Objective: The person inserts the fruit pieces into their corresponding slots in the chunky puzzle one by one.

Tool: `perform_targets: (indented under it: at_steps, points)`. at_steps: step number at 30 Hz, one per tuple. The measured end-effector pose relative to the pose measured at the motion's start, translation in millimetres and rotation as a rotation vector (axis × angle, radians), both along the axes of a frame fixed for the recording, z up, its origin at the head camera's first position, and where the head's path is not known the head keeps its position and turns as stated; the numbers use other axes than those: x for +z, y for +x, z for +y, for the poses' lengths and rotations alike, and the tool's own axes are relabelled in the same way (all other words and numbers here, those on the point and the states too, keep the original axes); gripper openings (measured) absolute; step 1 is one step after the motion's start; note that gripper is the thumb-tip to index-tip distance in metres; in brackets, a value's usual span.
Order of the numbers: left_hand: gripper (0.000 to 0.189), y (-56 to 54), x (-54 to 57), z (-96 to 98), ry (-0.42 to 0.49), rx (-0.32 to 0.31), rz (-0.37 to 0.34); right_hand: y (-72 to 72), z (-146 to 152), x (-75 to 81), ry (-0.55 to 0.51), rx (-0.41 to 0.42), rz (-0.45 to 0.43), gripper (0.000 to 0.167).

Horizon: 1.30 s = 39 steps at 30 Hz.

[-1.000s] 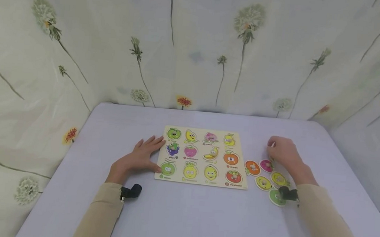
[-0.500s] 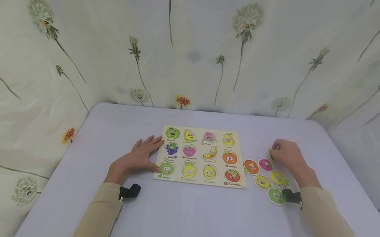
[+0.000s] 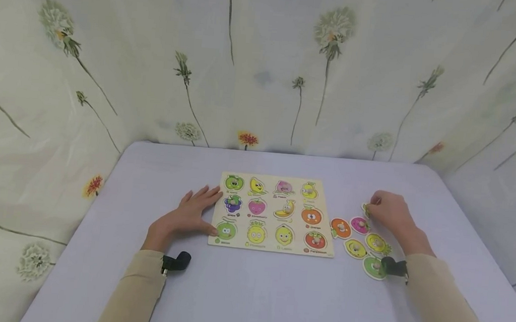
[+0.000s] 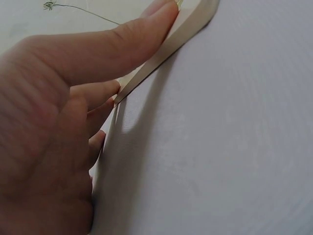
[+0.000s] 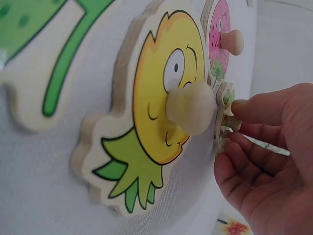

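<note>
A wooden fruit puzzle board (image 3: pixel 246 225) lies flat on the table, with rows of cartoon fruits, several bearing knobs. My left hand (image 3: pixel 186 216) rests at its left edge, fingers spread and thumb on the lower left corner. In the left wrist view the thumb (image 4: pixel 112 49) lies over the board's rim. To the right of the board, my right hand (image 3: pixel 390 211) pinches a small yellow-and-green puzzle piece (image 5: pixel 226 100) between thumb and fingertips. That piece is tilted and partly hidden by the fingers; its fruit cannot be made out.
Loose knobbed pieces lie between board and right forearm: an orange (image 3: pixel 340 228), a strawberry (image 3: pixel 360 225), a lemon (image 3: pixel 356 248), a pineapple (image 3: pixel 377 243) and a green melon or apple (image 3: pixel 374 267). A flower-patterned curtain (image 3: pixel 264 75) hangs behind the table (image 3: pixel 256 297).
My right hand has taken hold of the small yellow-and-green piece, which now shows at its fingertips. My left hand has stayed at the board's edge.
</note>
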State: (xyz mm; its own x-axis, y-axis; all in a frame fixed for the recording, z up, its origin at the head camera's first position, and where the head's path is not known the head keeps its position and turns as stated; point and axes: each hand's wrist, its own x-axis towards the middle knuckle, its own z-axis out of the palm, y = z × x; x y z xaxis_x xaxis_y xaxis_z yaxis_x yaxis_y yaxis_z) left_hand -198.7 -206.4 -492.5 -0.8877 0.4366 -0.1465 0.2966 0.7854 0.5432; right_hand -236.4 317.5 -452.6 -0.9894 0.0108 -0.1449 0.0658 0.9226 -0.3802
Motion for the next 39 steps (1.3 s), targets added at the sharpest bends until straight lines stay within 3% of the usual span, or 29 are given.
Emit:
perform_targets:
  at_steps: [19,28,39]
  points:
    - [0.11,1.2,-0.2,-2.1,-0.004,0.0,0.0,-2.6,-2.1,-9.9,0.02,0.004,0.039,0.026]
    - [0.11,1.3,2.6,-0.7,-0.005,0.002,0.001,-6.7,-7.5,-3.3,0.008,0.044,0.109,0.024]
    - [0.109,2.0,4.4,0.2,-0.01,-0.003,-0.003,-7.0,-23.9,3.2,-0.019,0.061,0.112,0.025]
